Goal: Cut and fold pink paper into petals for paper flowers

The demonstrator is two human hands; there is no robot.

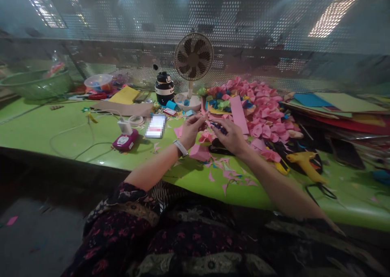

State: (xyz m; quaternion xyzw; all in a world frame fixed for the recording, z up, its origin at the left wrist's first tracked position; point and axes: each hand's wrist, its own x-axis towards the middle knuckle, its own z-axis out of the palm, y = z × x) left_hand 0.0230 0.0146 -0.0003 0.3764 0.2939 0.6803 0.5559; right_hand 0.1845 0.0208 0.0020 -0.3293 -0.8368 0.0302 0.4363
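Starting far left, we have a green basket [36, 86] towards the back of the green table [67, 126], then a plastic tub [99, 81]. Green tabletop runs from there to the front edge — a thin cable loops over it into a purple plug block [125, 142]. Next comes a lit phone [155, 127], near the left forearm, with a black bottle [164, 90] and a fan [193, 57] behind.

Now the middle: our left hand [192, 128] has its fingertips pinched together on a small pink piece [207, 121], over the table, short of the fan. Our right hand [232, 134], just beside, is clamped on a dark blue tool [218, 126], too small to make out. Pink scraps [227, 173] litter the strip before the front edge.

Rightward it gets crowded — a big pink paper heap [263, 110] hems in the right hand, a yellow glue gun [307, 166] lies beyond the forearm, and a paper stack [323, 102] fills the back.
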